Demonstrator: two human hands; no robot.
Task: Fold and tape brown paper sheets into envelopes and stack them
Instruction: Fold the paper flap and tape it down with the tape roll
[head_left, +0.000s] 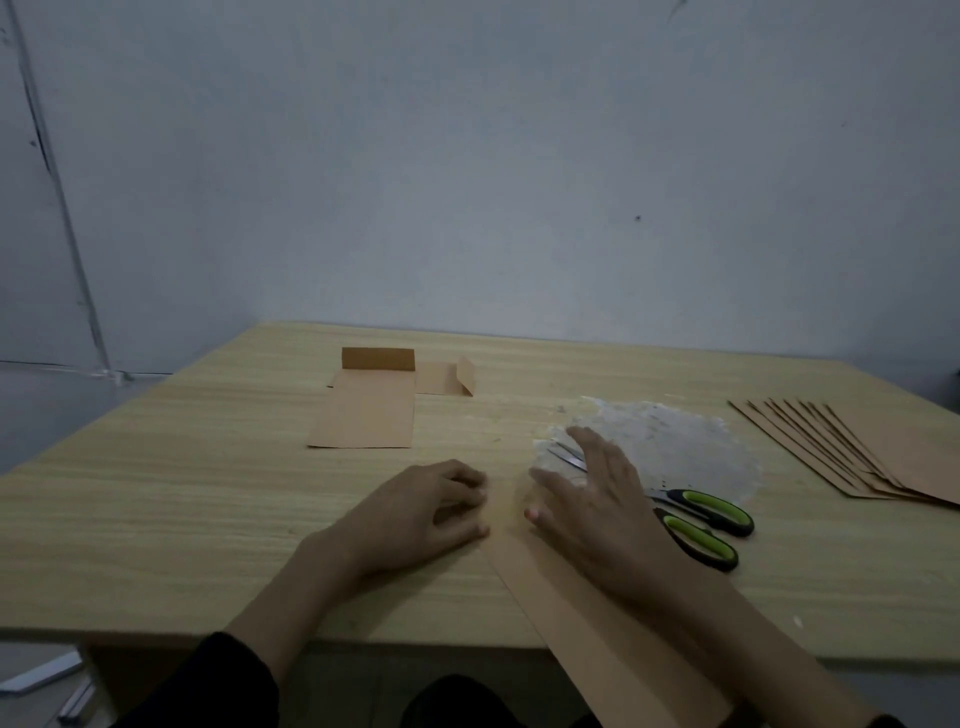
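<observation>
A long folded brown paper sheet (587, 613) lies slanted at the table's near edge and hangs over it toward me. My right hand (597, 493) lies flat on its far end with fingers straight, pressing it down. My left hand (421, 512) rests beside the sheet's left edge, fingers curled, fingertips touching the paper's border. Farther back lies a folded brown envelope (363, 413) with its flap standing up, and a smaller folded piece (444, 376) behind it. A fanned stack of brown sheets (857, 452) lies at the right.
Green-handled scissors (701, 519) lie just right of my right hand, blades partly under it. A crumpled clear plastic sheet (675, 447) lies behind them. The wooden table (156, 493) meets a grey wall. Metal strips (41, 675) lie on the floor at lower left.
</observation>
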